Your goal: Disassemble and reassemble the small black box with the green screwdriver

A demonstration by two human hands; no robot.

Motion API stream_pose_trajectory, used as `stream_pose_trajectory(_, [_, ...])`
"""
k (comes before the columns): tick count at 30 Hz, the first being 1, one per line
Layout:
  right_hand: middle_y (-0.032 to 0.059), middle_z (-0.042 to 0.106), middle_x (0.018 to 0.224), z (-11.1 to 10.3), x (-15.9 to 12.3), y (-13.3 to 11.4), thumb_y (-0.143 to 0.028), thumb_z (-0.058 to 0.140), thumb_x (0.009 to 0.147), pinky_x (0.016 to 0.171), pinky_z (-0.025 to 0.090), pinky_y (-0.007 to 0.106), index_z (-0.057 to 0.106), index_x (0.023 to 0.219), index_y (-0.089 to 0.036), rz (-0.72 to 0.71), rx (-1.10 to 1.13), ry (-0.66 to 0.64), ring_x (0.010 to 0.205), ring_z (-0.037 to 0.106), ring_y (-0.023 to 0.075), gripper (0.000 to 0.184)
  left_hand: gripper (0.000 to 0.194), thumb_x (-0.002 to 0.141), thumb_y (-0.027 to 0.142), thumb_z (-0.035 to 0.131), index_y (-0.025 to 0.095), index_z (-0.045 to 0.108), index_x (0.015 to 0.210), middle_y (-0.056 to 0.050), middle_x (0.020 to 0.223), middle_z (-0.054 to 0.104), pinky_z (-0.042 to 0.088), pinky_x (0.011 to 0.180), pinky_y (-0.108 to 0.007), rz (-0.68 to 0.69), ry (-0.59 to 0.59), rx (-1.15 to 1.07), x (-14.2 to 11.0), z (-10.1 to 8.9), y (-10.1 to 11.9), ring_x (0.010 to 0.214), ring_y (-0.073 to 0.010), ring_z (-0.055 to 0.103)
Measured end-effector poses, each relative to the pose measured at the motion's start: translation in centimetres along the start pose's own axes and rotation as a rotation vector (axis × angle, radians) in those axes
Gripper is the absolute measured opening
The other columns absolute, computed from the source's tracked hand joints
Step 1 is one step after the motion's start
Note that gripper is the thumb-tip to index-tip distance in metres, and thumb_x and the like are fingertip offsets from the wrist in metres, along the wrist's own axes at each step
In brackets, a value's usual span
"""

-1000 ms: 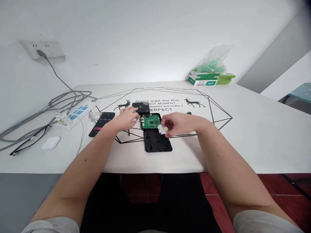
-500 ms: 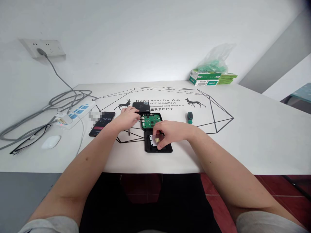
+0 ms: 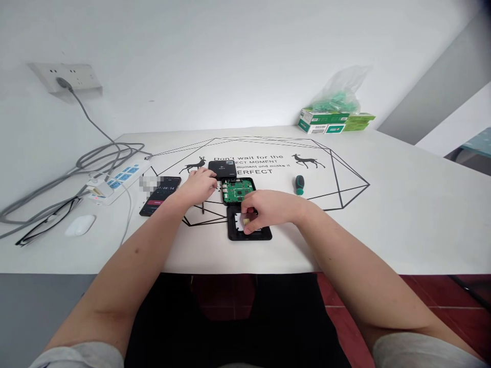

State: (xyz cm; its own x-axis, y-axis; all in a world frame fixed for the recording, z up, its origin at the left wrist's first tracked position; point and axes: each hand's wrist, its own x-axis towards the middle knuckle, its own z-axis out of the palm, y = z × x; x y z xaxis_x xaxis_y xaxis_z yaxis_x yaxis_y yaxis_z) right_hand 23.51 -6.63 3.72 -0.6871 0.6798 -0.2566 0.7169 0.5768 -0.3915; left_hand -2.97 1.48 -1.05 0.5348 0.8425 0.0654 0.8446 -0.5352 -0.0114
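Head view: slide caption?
Right hand holds a pale plate over a black cover beside a green circuit board; left hand near a black box.

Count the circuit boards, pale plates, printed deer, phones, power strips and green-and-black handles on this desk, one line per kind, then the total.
Circuit board: 1
Pale plate: 1
Printed deer, left one and right one: 2
Phone: 1
Power strip: 1
Green-and-black handle: 1
Total: 7
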Motion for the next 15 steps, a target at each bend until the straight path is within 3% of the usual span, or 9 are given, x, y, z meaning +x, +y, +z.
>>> stream_pose_trajectory(3, [0.0059,0.076,0.099,0.1,0.2,0.2,-0.056,0.082,0.087,0.073,0.046,0.034,0.078,0.091,-0.021,-0.047,-0.032,0.023,0.085,0.067,0.0226,0.035,0.036,0.1,0.027,0.052,0.027,0.086,0.112,-0.011,0.154,0.066,0.041,0.12,-0.06,0.001,0.003,-0.006,0.0,-0.1,0.1,0.149,-0.0384,0.047])
stream_pose_trajectory(6, [0.01,0.076,0.112,-0.4,0.3,1.1,-0.059,0.072,0.096,0.08,0.049,0.036,0.079,0.107,-0.021,0.075,-0.106,0.202,0.095,0.07,0.0264,0.04,0.036,0.102,0.028,0.051,0.027,0.085,0.114,-0.01,0.155,0.066,0.042,0.12,-0.059,0.003,-0.011,0.027,-0.1,-0.3,0.2,0.149,-0.0367,0.046])
stream_pose_trajectory(8, [0.0149,0.074,0.127,-1.1,0.0,2.4,-0.057,0.063,0.102,0.088,0.052,0.039,0.076,0.122,-0.02,0.31,-0.16,0.39,0.107,0.071,0.0308,0.044,0.037,0.102,0.028,0.051,0.027,0.085,0.116,-0.01,0.155,0.065,0.042,0.119,-0.059,0.002,-0.02,0.027,-0.2,-0.4,0.3,0.149,-0.0367,0.047])
stream_pose_trajectory(11, [0.0235,0.064,0.15,-2.7,-1.4,5.6,-0.06,0.057,0.103,0.093,0.056,0.046,0.067,0.142,-0.017,0.688,-0.194,0.499,0.122,0.069,0.0384,0.058,0.037,0.101,0.027,0.052,0.028,0.085,0.119,-0.011,0.156,0.065,0.04,0.12,-0.061,0.006,-0.02,-0.022,-0.3,-0.4,0.3,0.15,-0.0386,0.046])
stream_pose_trajectory(13, [0.0293,0.064,0.15,-3.6,-2.7,8.0,-0.062,0.06,0.1,0.09,0.056,0.05,0.062,0.147,-0.014,0.918,-0.167,0.449,0.125,0.068,0.044,0.067,0.038,0.101,0.027,0.052,0.029,0.085,0.12,-0.011,0.156,0.064,0.04,0.12,-0.061,0.015,-0.017,-0.04,-0.2,-0.3,0.2,0.15,-0.039,0.046])
stream_pose_trajectory(15, [0.0281,0.076,0.128,-4.2,-3.7,10.0,-0.062,0.064,0.098,0.085,0.057,0.051,0.067,0.138,-0.015,1.052,-0.064,0.296,0.111,0.073,0.0421,0.062,0.039,0.102,0.027,0.051,0.029,0.085,0.121,-0.011,0.156,0.065,0.04,0.12,-0.061,0.023,-0.016,-0.033,-0.2,-0.2,0.2,0.149,-0.0383,0.046])
